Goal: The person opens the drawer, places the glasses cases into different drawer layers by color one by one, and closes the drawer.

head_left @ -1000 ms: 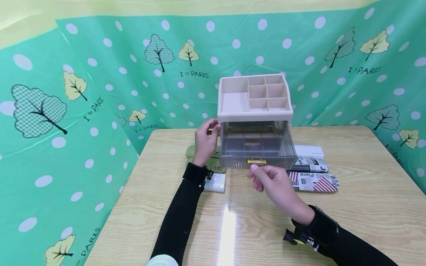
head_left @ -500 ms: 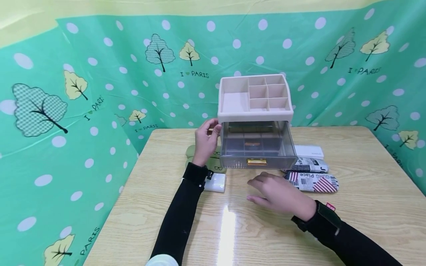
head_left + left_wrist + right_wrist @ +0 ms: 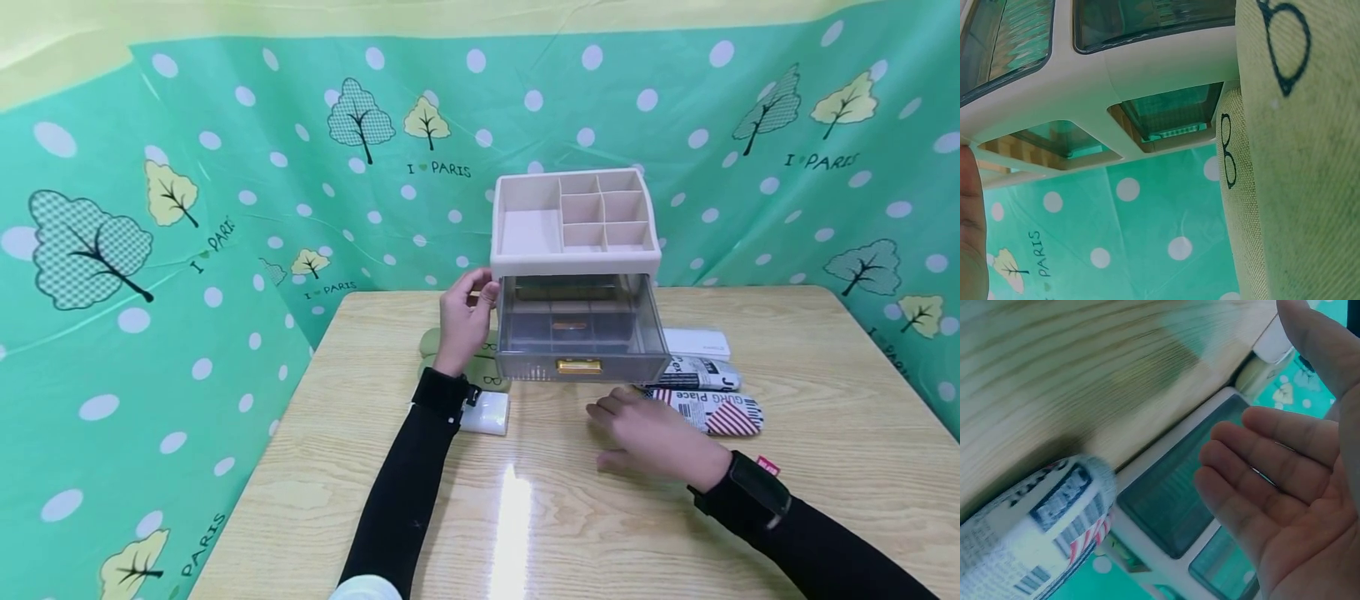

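Note:
A white desktop organizer (image 3: 573, 265) with divided top compartments stands mid-table. Its upper smoky, see-through drawer (image 3: 517, 365) is pulled out and has a gold handle (image 3: 579, 366). My left hand (image 3: 465, 321) touches the organizer's left side, fingertips at the wall; in the left wrist view only one finger (image 3: 971, 231) shows. In front of the drawer, my right hand (image 3: 656, 437) hovers low over the table, holding nothing, fingers extended and spread from the thumb. A newspaper-print case (image 3: 720, 412) with red stripes lies beside it, its near end partly behind the hand.
Behind that case lie a second newspaper-print case (image 3: 708, 373) and a white box (image 3: 697, 342). Two green glasses cases (image 3: 1310, 187) sit left of the organizer, with a white packet (image 3: 486, 413) in front. A patterned green cloth (image 3: 247, 150) hangs behind the table (image 3: 360, 483).
My right hand has let go of the drawer handle, dropped below it and moved right toward the newspaper-print case. The drawer stays out, and my left hand has not moved.

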### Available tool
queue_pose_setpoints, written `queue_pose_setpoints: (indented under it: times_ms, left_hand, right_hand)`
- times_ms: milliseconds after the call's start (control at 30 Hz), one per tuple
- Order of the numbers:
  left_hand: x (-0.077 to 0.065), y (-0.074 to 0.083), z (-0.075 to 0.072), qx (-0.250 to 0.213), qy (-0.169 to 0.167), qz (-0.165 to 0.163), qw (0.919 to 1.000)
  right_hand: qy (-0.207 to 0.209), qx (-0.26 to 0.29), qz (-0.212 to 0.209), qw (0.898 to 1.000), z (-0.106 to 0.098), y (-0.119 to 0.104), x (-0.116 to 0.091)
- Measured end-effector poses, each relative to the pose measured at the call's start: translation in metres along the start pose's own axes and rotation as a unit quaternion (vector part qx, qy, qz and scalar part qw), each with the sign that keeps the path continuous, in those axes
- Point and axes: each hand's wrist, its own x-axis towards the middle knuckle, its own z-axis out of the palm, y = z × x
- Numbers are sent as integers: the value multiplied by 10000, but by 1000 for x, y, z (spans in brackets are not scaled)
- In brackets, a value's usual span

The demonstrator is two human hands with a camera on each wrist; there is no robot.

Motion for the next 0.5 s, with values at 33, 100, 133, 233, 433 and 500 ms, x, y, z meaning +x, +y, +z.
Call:
queue_pose_setpoints:
  times_ms: [33, 100, 133, 233, 433, 500]
  left_hand:
    - [0, 0, 0, 14, 14, -20, 10000]
    - [0, 0, 0, 39, 46, -31, 10000]
    - [0, 0, 0, 67, 63, -51, 9999]
    - [0, 1, 1, 157, 108, -68, 9998]
    - [-2, 19, 2, 256, 149, -3, 9996]
    - [-2, 25, 2, 234, 132, 14, 9996]
  right_hand:
    - [-74, 24, 65, 9999, -1, 1, -2]
    - [-249, 135, 213, 9994, -3, 4, -4]
    - [-353, 211, 300, 9987, -5, 5, -5]
    - [-626, 457, 595, 9952, -10, 9, -9]
    - [-473, 394, 723, 9955, -10, 23, -20]
    - [-314, 452, 724, 9959, -9, 28, -24]
